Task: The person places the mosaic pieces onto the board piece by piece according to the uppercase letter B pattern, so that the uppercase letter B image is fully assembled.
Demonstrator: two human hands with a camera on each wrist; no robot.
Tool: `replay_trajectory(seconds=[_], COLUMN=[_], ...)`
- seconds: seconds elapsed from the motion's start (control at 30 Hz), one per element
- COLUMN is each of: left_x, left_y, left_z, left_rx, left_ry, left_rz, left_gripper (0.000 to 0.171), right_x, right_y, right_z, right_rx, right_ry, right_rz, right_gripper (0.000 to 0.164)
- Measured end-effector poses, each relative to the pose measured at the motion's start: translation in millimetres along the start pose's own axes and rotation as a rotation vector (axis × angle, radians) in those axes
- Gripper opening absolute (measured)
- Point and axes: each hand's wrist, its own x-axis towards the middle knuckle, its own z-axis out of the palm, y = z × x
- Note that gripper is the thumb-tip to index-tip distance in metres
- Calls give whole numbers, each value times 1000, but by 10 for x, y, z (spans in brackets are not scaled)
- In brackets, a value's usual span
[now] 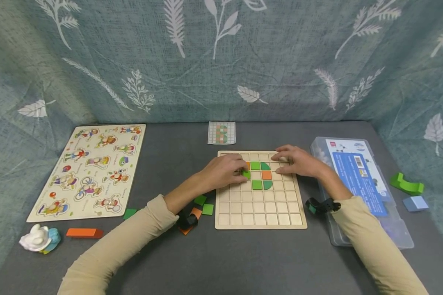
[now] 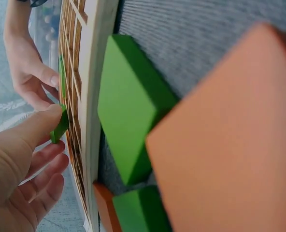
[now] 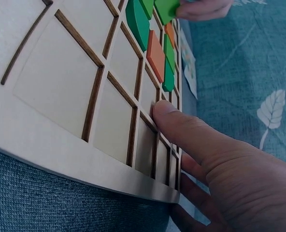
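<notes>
- My left hand point(image 1: 227, 170) pinches a green tile point(image 1: 247, 175) between thumb and finger, over the wooden grid board point(image 1: 259, 208); whether the tile is fully seated, I cannot tell
- My right hand point(image 1: 299, 161) lies with fingers spread at the board's far right corner, thumb touching its top, no tile in it
- Placed so far: green squares point(image 1: 256, 185), orange squares point(image 1: 266, 175) and two dark green rounded pieces point(image 1: 265, 166), set around one bare cell
- Left over: loose green tiles point(image 1: 207, 209) and loose orange tiles point(image 1: 196, 212), just left of the board
- Beyond the board, a small card point(image 1: 222, 133) shows a green and orange grid pattern; it looks taller than the rows laid here, so I judge the work partway
</notes>
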Motion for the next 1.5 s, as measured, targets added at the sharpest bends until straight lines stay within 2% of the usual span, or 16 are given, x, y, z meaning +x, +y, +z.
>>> replay_trajectory(seconds=[0.2,0.33,0.47,0.6,0.77,0.9,1.0,1.17,1.5], left_x=[-6,-95,-326,-633,-989,-1158,-1203,-1156,-1071], left_y=[21,3,-129,-362,-577,-634,-641,-617,-650], left_z=[24,-11,-151,-315,-409,-403,-382,-387,-360], left_rx=[20,17,-65,-170,-251,-278,-291,-307,-247], left_ry=[4,1,-23,-37,-45,-50,-39,-56,-75], left_rz=[3,-14,-105,-183,-204,-195,-175,-163,-151], left_gripper=[20,25,29,32,36,38,38,38,33], right_x=[-2,-5,-2,7,5,8,8,-3,7], right_y=[-12,-15,-14,-15,-17,-8,-4,5,-4], right_z=[-7,-3,-10,-24,-24,-9,2,-4,-8], right_rx=[5,15,10,2,1,5,10,18,19], right_ry=[-6,-14,-19,-15,-19,-21,-19,-14,-17], right_rz=[3,6,9,15,18,15,15,18,15], right_gripper=[43,44,44,44,45,45,45,45,45])
